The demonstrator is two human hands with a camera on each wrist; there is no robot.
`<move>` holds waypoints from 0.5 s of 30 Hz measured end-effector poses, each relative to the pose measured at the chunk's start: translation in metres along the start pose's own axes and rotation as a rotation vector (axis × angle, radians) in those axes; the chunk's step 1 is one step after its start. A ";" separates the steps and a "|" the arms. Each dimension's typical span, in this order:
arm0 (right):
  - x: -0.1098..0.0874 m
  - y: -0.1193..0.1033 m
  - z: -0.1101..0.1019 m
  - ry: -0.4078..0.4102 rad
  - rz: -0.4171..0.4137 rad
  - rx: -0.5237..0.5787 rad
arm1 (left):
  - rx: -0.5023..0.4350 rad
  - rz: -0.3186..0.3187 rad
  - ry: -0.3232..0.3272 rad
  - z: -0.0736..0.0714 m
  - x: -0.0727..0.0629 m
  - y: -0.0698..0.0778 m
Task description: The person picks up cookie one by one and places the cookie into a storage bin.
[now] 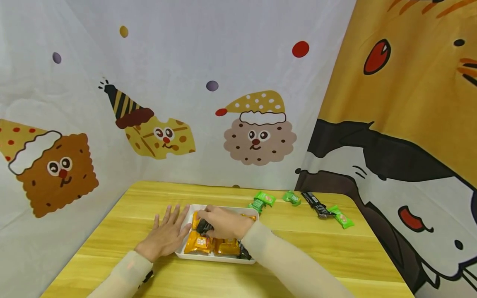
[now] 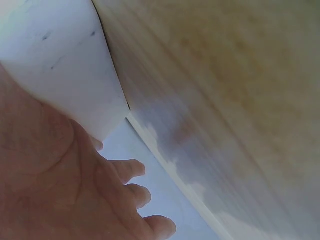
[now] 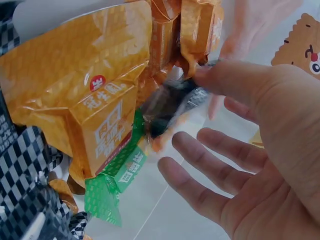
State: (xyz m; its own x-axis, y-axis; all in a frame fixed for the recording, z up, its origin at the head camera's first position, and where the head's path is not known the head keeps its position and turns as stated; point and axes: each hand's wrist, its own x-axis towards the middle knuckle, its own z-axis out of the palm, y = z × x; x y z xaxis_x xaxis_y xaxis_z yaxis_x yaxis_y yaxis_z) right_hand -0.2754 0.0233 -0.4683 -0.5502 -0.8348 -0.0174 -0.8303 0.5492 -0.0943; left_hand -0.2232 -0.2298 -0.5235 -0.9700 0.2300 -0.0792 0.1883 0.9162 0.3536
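Fingers of the left hand [image 1: 167, 234] are straight with gaps between them, the hand lying at the tray's left rim with its thumb over the edge. The right hand [image 1: 225, 223] reaches into the white tray [image 1: 208, 258]; its thumb touches a black packet [image 3: 167, 100], blurred in the wrist view, while the other fingers stand spread, and I cannot tell whether the packet is pinched. That packet is over the tray's left half. Inside the tray, an orange packet [image 1: 199, 243] sits at the near left, another orange packet [image 1: 227, 247] beside it, and a checkered packet [image 1: 244, 251] at the near right corner. The right wrist view also shows a green packet [image 3: 127, 172] down among them. Beyond the tray on the table [image 1: 298, 252] lie loose green packets [image 1: 265, 198] and a long black packet [image 1: 314, 203]. A white cloth [image 1: 167, 49] printed with cartoon faces hangs behind.
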 end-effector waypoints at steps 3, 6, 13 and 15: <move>-0.001 0.001 0.000 0.002 0.012 0.020 | -0.007 0.001 -0.002 0.000 0.000 0.000; -0.004 0.002 -0.001 0.010 0.020 0.037 | -0.009 -0.004 -0.009 -0.001 0.000 0.000; -0.014 0.007 -0.004 0.032 0.026 0.007 | -0.006 -0.013 -0.008 -0.003 -0.001 0.000; -0.017 0.009 -0.004 0.035 0.040 -0.001 | -0.001 -0.015 -0.005 -0.002 -0.001 0.000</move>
State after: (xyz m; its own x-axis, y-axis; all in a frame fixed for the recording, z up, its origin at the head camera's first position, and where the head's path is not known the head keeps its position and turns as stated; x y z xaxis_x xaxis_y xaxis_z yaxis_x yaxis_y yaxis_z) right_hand -0.2738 0.0428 -0.4651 -0.5855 -0.8106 0.0134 -0.8078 0.5820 -0.0936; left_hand -0.2231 -0.2307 -0.5213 -0.9718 0.2182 -0.0893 0.1739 0.9191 0.3535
